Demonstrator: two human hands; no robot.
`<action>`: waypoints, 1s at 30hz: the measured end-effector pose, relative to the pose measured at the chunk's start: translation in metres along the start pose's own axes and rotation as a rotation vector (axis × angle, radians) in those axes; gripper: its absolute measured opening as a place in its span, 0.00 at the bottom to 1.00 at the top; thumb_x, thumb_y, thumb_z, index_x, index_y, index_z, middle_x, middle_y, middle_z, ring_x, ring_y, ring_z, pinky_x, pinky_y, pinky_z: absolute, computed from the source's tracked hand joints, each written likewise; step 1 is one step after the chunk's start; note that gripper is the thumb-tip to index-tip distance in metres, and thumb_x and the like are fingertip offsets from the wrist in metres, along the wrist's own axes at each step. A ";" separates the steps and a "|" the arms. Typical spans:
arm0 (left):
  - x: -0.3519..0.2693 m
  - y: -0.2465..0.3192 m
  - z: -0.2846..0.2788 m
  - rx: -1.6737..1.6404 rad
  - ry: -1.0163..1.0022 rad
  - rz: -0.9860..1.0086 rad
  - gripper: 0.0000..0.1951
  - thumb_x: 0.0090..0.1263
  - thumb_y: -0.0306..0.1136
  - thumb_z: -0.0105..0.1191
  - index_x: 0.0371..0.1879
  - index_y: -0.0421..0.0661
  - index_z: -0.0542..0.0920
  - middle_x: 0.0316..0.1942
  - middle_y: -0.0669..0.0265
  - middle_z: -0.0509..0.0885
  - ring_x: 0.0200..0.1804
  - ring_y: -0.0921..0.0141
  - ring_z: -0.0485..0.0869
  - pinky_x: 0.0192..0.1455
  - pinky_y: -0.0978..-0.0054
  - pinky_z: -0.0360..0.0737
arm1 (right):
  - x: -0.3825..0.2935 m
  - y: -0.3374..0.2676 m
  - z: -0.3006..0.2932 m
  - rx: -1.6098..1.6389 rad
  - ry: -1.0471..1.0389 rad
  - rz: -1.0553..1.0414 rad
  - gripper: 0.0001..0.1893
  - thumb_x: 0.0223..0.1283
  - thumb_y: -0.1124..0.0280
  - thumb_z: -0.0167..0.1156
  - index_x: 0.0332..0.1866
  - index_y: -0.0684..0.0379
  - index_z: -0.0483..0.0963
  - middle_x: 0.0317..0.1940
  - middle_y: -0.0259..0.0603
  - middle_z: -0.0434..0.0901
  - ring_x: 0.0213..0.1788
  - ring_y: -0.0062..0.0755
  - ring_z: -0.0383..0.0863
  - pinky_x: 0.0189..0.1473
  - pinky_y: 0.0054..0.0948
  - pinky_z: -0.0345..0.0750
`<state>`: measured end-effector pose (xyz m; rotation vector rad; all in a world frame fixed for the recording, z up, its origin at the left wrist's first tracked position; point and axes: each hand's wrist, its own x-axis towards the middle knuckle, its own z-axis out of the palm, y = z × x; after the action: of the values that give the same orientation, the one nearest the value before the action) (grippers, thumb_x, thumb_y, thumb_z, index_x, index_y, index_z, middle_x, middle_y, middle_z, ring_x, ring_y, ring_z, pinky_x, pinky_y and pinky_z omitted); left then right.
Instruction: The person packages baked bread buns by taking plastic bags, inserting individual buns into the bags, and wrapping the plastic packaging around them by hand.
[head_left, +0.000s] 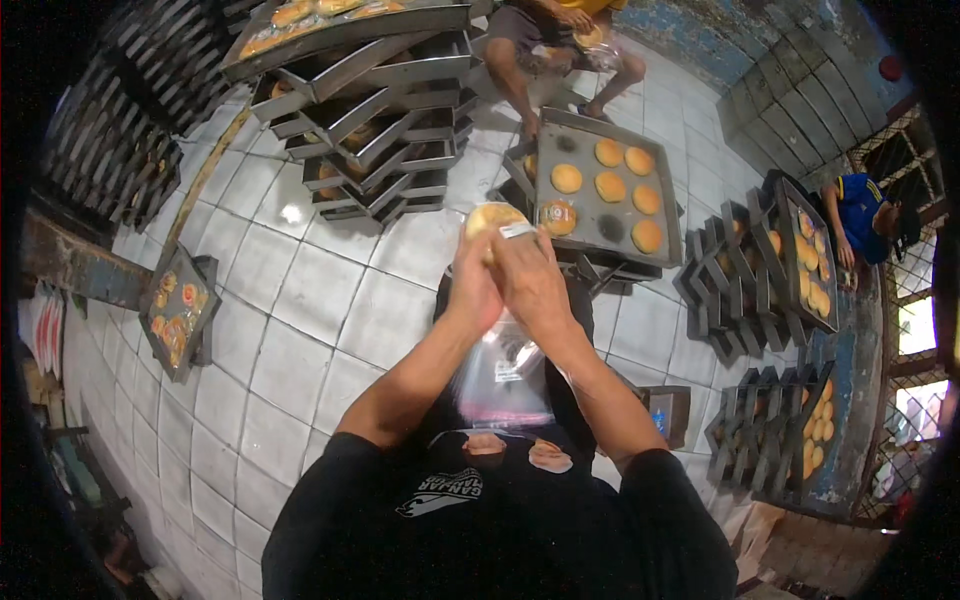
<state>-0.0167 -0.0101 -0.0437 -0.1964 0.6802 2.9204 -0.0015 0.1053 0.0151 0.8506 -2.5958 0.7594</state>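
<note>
My left hand (476, 289) and my right hand (529, 277) meet in front of me around a round bread bun (495, 217), which has a clear plastic wrapper with a white label (517, 229) at its right side. A stack of clear plastic bags (506, 375) with a pink edge lies on my lap, below both wrists. Just right of my hands, a metal baking tray (585, 217) holds several golden buns (610, 187); one wrapped bun (557, 217) sits at its near left corner.
Crisscrossed metal trays (375, 120) stand at the upper left, more tray stacks (750, 277) at the right. A small tray of wrapped buns (178, 307) is on the left. One person (510, 60) sits beyond the near tray; another person (862, 217) is at the far right.
</note>
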 end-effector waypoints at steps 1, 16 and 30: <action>0.001 -0.006 0.000 -0.003 0.002 0.002 0.23 0.81 0.45 0.48 0.68 0.43 0.72 0.63 0.58 0.81 0.65 0.60 0.80 0.73 0.60 0.74 | 0.004 0.005 0.003 -0.037 -0.027 0.023 0.22 0.62 0.76 0.65 0.62 0.60 0.74 0.55 0.49 0.83 0.62 0.49 0.80 0.74 0.60 0.62; -0.005 0.068 -0.020 0.027 0.280 -0.069 0.32 0.86 0.59 0.29 0.67 0.44 0.73 0.63 0.54 0.80 0.65 0.56 0.78 0.71 0.48 0.75 | -0.045 -0.045 -0.062 1.095 -0.629 0.207 0.09 0.65 0.70 0.68 0.43 0.63 0.78 0.39 0.44 0.81 0.45 0.42 0.83 0.48 0.34 0.78; -0.026 0.041 0.002 0.904 -0.002 0.215 0.16 0.83 0.41 0.52 0.43 0.39 0.85 0.35 0.67 0.88 0.37 0.79 0.83 0.43 0.79 0.79 | -0.022 0.019 -0.020 0.617 0.063 0.559 0.15 0.73 0.63 0.63 0.38 0.68 0.79 0.23 0.36 0.77 0.29 0.18 0.74 0.34 0.25 0.74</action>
<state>0.0016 -0.0478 -0.0203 -0.0124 1.9971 2.4535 0.0064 0.1391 0.0143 0.1967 -2.5770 1.7639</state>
